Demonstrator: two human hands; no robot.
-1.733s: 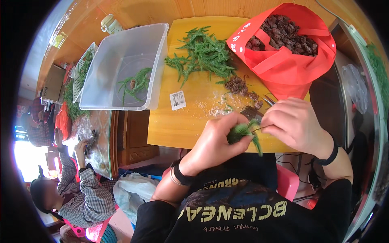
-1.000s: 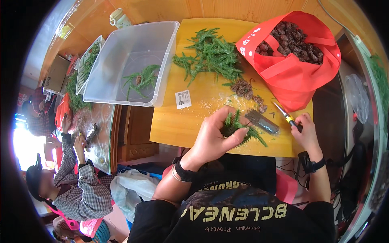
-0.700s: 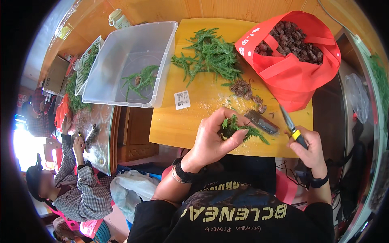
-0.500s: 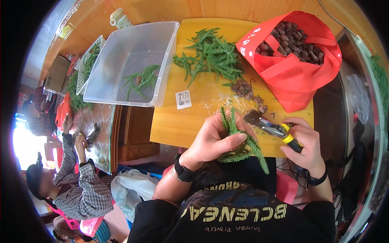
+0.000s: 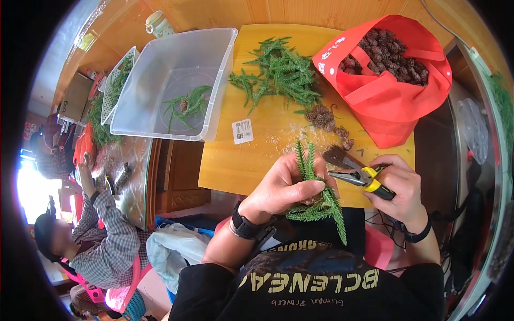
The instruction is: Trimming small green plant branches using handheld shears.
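Note:
Between the thumb and fingers of my left hand is a green artificial pine sprig, held just over the near table edge; its lower fronds hang down past my palm. My right hand grips long-nose pliers with yellow-and-black handles. Their jaws are parted, with the tips beside the sprig and my left fingers. Anything between the tips is too small to make out. Just beyond the pliers lie a dark-bristled brush and several brown pine cones.
A heap of green sprigs lies at the table's far side. A red bag of pine cones stands right. Left is a clear plastic bin holding one finished-looking sprig. White crumbs and a label lie on the tabletop. A co-worker sits left.
The pliers have swung left, their jaws now parted and close to the sprig. The brush behind them shows more plainly. My left hand has barely moved. The co-worker's arms have shifted.

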